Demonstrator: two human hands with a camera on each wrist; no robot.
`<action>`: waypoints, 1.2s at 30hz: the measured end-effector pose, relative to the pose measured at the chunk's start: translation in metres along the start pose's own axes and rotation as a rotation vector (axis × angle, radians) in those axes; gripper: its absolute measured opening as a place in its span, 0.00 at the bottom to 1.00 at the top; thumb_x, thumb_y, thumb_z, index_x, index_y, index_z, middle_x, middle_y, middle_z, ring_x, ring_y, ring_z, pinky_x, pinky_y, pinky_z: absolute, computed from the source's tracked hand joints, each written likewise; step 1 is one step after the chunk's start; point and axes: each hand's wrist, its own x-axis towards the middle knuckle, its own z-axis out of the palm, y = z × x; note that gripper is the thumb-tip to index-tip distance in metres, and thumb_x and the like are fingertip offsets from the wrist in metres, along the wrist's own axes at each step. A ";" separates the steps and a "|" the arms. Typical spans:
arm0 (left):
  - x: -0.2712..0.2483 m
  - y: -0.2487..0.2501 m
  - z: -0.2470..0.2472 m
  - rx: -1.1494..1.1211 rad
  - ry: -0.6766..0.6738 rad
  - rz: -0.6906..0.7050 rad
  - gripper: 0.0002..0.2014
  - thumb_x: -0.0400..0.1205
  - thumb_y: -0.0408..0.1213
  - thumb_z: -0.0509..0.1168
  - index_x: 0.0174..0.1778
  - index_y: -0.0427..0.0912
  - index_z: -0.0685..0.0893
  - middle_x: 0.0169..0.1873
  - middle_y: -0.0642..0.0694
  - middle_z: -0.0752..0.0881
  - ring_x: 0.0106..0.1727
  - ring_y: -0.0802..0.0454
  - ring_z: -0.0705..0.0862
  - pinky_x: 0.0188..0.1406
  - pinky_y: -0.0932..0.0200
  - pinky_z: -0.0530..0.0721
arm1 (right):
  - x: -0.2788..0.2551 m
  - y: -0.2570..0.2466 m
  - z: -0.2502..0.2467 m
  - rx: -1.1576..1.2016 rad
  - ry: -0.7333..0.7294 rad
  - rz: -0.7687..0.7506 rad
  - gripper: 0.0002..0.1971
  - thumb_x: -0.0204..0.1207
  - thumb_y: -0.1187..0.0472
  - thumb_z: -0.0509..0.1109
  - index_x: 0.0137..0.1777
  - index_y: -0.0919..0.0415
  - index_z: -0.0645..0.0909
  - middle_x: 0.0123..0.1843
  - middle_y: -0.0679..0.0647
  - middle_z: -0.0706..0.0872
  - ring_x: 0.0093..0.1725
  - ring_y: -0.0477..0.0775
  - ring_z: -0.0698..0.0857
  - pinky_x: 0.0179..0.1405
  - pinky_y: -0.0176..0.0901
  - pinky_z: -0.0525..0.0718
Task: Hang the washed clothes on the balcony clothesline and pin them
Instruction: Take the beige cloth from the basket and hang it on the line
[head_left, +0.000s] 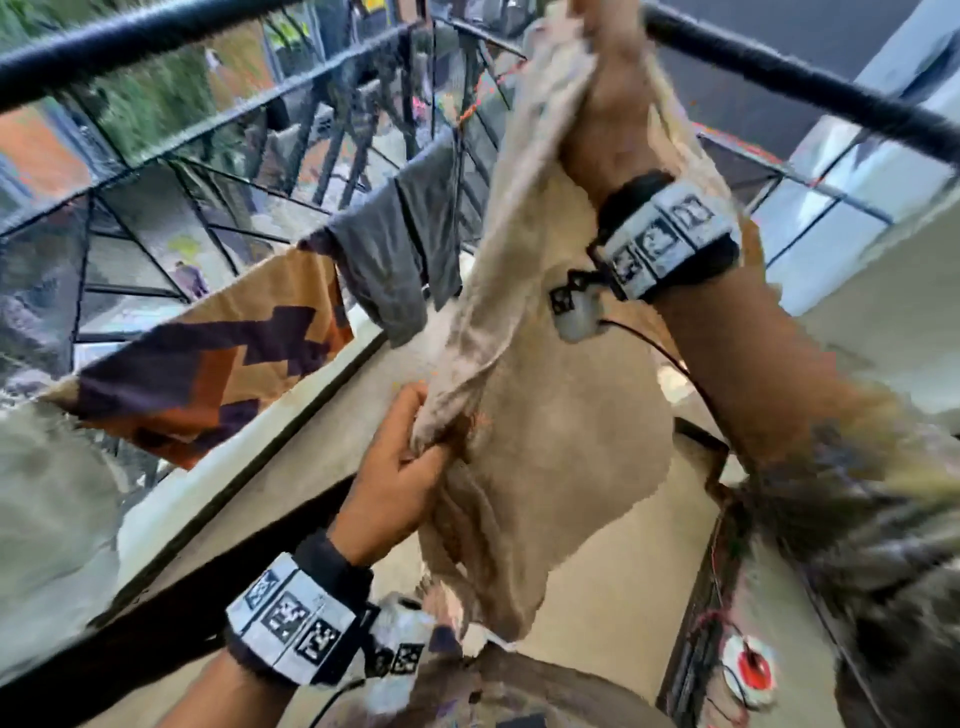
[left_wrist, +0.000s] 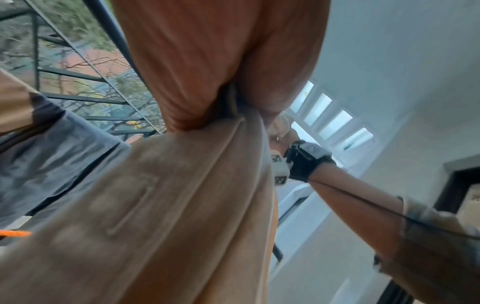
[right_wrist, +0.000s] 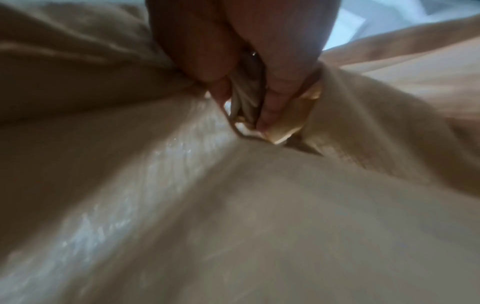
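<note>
A beige garment (head_left: 550, 426) is held up in the air on the balcony between both hands, in front of the black railing (head_left: 779, 73). Its upper end is gripped by the right hand (head_left: 608, 104), raised high near the top rail, and in the right wrist view the fingers (right_wrist: 275, 102) are seen curled tightly into a bunched fold of the cloth. Lower down, a gathered edge of the same garment is pinched by the left hand (head_left: 410, 462), thumb against fingers, with the rest of the fabric hanging loose below. To the left, a grey cloth (head_left: 395, 260) and a patterned brown, orange and purple cloth (head_left: 218, 374) are already draped side by side over a line; the line itself is hardly made out. No pins can be told on them through the blur.
</note>
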 end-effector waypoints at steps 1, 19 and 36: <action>0.002 -0.007 -0.005 -0.022 0.034 -0.028 0.21 0.75 0.27 0.58 0.54 0.59 0.79 0.45 0.59 0.83 0.45 0.67 0.81 0.47 0.67 0.80 | 0.015 -0.005 0.025 -0.091 -0.129 -0.032 0.18 0.71 0.56 0.57 0.54 0.28 0.73 0.56 0.45 0.82 0.55 0.41 0.77 0.66 0.46 0.79; 0.022 -0.149 0.004 -0.066 0.037 -0.658 0.23 0.77 0.39 0.77 0.66 0.46 0.77 0.57 0.44 0.89 0.57 0.46 0.89 0.54 0.46 0.87 | -0.126 0.126 0.155 -0.691 -1.381 0.102 0.16 0.82 0.54 0.60 0.66 0.52 0.82 0.66 0.57 0.85 0.65 0.62 0.83 0.61 0.50 0.81; 0.060 -0.157 0.075 -0.220 0.715 -0.791 0.06 0.82 0.36 0.73 0.52 0.41 0.87 0.35 0.46 0.92 0.31 0.53 0.89 0.31 0.57 0.87 | -0.104 0.257 -0.024 -0.161 -0.666 0.160 0.06 0.76 0.51 0.72 0.46 0.50 0.88 0.31 0.43 0.84 0.35 0.46 0.82 0.38 0.42 0.78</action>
